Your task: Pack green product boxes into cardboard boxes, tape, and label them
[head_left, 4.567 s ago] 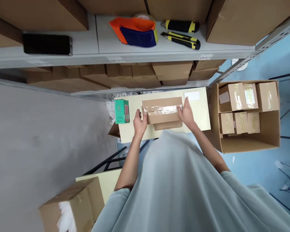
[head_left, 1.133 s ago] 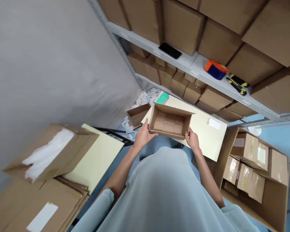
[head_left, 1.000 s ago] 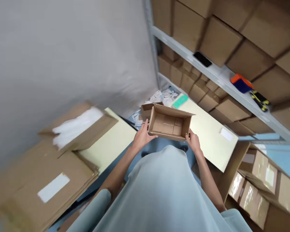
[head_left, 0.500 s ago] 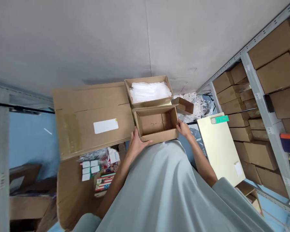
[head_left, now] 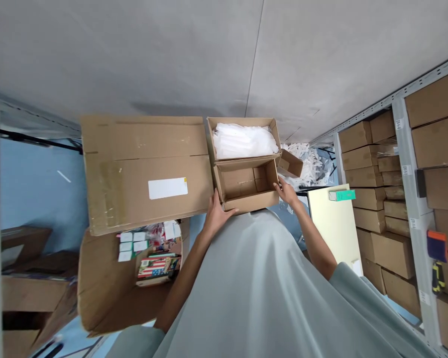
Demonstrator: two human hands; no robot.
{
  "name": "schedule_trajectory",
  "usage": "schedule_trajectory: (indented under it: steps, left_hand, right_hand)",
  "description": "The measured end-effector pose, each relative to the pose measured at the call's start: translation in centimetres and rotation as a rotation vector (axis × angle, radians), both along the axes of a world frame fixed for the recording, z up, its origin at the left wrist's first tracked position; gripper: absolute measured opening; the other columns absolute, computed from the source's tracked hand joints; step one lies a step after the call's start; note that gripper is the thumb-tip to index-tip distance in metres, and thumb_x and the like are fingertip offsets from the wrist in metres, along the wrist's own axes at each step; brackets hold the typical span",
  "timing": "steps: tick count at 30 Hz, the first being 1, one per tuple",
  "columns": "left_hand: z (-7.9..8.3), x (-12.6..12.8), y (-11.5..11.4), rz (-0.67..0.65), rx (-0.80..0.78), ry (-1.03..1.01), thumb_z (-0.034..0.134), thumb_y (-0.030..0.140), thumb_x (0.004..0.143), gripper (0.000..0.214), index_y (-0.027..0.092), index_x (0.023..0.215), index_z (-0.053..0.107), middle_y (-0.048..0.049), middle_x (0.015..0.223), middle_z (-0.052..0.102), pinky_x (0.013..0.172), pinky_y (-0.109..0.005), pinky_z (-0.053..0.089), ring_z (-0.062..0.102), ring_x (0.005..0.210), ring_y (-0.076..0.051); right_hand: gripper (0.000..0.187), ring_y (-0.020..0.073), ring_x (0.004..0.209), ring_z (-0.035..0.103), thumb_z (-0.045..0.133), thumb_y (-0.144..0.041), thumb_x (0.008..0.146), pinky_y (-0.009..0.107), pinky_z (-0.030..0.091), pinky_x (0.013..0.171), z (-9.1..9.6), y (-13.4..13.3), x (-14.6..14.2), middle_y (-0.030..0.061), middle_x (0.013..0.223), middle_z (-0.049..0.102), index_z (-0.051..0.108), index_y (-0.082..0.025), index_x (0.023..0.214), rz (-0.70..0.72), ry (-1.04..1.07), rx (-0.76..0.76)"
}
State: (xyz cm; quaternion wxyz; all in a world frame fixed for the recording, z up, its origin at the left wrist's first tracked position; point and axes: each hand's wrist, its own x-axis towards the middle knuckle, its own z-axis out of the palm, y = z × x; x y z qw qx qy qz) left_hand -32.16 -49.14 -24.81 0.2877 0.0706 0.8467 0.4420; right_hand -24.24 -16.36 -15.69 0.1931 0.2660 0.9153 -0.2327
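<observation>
An open, empty cardboard box (head_left: 251, 203) stands between my hands, close against my body. My left hand (head_left: 216, 215) grips its near left corner, thumb along the front wall. At the right wall, my right hand (head_left: 285, 191) closes on the edge near the front corner. Just behind is a second open cardboard box (head_left: 242, 121) filled with white packing material (head_left: 244, 140). To the left of both lies a large cardboard carton flap (head_left: 134, 174) bearing a white label (head_left: 168, 188).
Below the flap, an open carton (head_left: 104, 278) holds small white boxes and a flag-patterned box (head_left: 159, 267). At right are a small cardboard box (head_left: 291, 163), white scraps (head_left: 309, 161), a cream board (head_left: 330, 228) with a green box (head_left: 342, 195), and shelving stacked with boxes (head_left: 393, 243).
The camera view has shifted, so the surroundings sit differently in frame. The empty box now sits closer to the filled box behind it, and both hands keep their hold.
</observation>
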Motion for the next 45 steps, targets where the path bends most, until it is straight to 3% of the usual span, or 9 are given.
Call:
schedule_trajectory:
  steps: [4, 8, 14, 18, 26, 32, 37, 41, 45]
  left_hand:
    - [1.8, -0.9, -0.7, 0.019, -0.061, 0.056, 0.1, 0.057, 0.076, 0.123, 0.017, 0.176, 0.04, -0.0297, 0.174, 0.051, 0.134, -0.067, 0.045, 0.05, 0.164, -0.052]
    - [5.8, -4.9, 0.7, 0.106, -0.105, 0.339, 0.083, 0.064, 0.095, 0.092, 0.019, 0.169, 0.051, -0.0266, 0.174, 0.053, 0.14, -0.076, 0.031, 0.04, 0.17, -0.053]
    - [10.1, -14.1, 7.1, 0.062, -0.044, 0.551, 0.056, 0.039, 0.11, 0.049, 0.021, 0.155, 0.066, -0.0203, 0.156, 0.069, 0.137, -0.058, 0.043, 0.061, 0.155, -0.038]
    - [10.6, -15.4, 9.4, 0.038, -0.064, 0.485, 0.058, 0.032, 0.107, 0.047, 0.019, 0.15, 0.069, -0.0197, 0.153, 0.071, 0.136, -0.058, 0.045, 0.064, 0.149, -0.038]
    - [12.0, -12.4, 7.7, 0.092, -0.084, 0.43, 0.057, 0.04, 0.111, 0.049, 0.025, 0.156, 0.067, -0.0139, 0.159, 0.07, 0.137, -0.056, 0.046, 0.062, 0.155, -0.035]
    - [16.1, -12.7, 8.8, 0.023, 0.066, 0.482, 0.073, 0.054, 0.106, 0.068, 0.031, 0.168, 0.059, -0.0122, 0.179, 0.052, 0.136, -0.052, 0.047, 0.052, 0.166, -0.037]
    - [19.1, -10.0, 9.9, -0.019, 0.266, 0.366, 0.059, 0.055, 0.115, 0.042, 0.026, 0.135, 0.081, -0.0083, 0.133, 0.081, 0.111, -0.04, 0.064, 0.079, 0.119, -0.024]
    - [17.4, -6.1, 9.3, -0.063, 0.298, 0.285, 0.065, 0.052, 0.109, 0.034, 0.025, 0.116, 0.084, -0.0066, 0.115, 0.084, 0.1, -0.037, 0.066, 0.08, 0.105, -0.024]
    - [12.4, -3.7, 8.8, -0.154, 0.053, 0.176, 0.066, 0.043, 0.103, 0.026, 0.025, 0.097, 0.083, -0.0088, 0.103, 0.084, 0.094, -0.04, 0.066, 0.08, 0.095, -0.028]
  right_hand:
    - [0.049, 0.0395, 0.125, 0.078, 0.047, -0.044, 0.118, 0.051, 0.062, 0.109, 3.8, 2.2, -2.1, 0.0248, 0.139, 0.08, 0.073, -0.017, 0.148, -0.104, 0.191, 0.087]
    - [0.04, 0.0333, 0.127, 0.077, 0.046, -0.039, 0.12, 0.047, 0.059, 0.117, 6.6, 3.4, -9.9, 0.0198, 0.136, 0.08, 0.078, -0.019, 0.134, 0.039, 0.432, 0.107]
    - [0.039, 0.0304, 0.136, 0.072, 0.072, -0.029, 0.113, 0.041, 0.06, 0.114, 3.2, -1.2, -25.3, 0.0192, 0.154, 0.072, 0.072, -0.013, 0.148, 0.626, -0.059, 0.12]
    - [0.052, 0.0305, 0.131, 0.074, 0.085, -0.035, 0.107, 0.049, 0.065, 0.111, 0.6, -2.9, -29.1, 0.0188, 0.153, 0.07, 0.068, -0.012, 0.151, 0.673, -0.21, 0.149]
    - [0.029, 0.0301, 0.138, 0.07, 0.055, -0.013, 0.118, 0.042, 0.055, 0.115, 2.0, -0.6, -27.2, 0.0269, 0.144, 0.077, 0.078, -0.001, 0.131, 0.763, -0.1, 0.143]
    - [0.034, 0.0324, 0.138, 0.067, 0.048, -0.025, 0.118, 0.041, 0.056, 0.112, 8.9, 0.9, -21.4, 0.0157, 0.159, 0.068, 0.077, -0.017, 0.136, 0.715, 0.249, 0.001]
    - [0.038, 0.0263, 0.104, 0.073, 0.041, -0.042, 0.122, 0.034, 0.056, 0.098, 12.9, 0.3, -13.6, 0.0082, 0.114, 0.077, 0.073, -0.023, 0.12, 0.547, 0.37, -0.157]
    - [0.03, 0.0254, 0.095, 0.074, 0.046, -0.039, 0.119, 0.033, 0.055, 0.09, 10.8, -0.5, -8.7, 0.0058, 0.103, 0.078, 0.071, -0.024, 0.112, 0.536, 0.234, -0.214]
    - [0.021, 0.0305, 0.111, 0.08, 0.055, -0.029, 0.114, 0.035, 0.057, 0.094, 5.9, -1.4, -7.6, 0.0105, 0.122, 0.084, 0.075, -0.023, 0.121, 0.674, -0.043, -0.178]
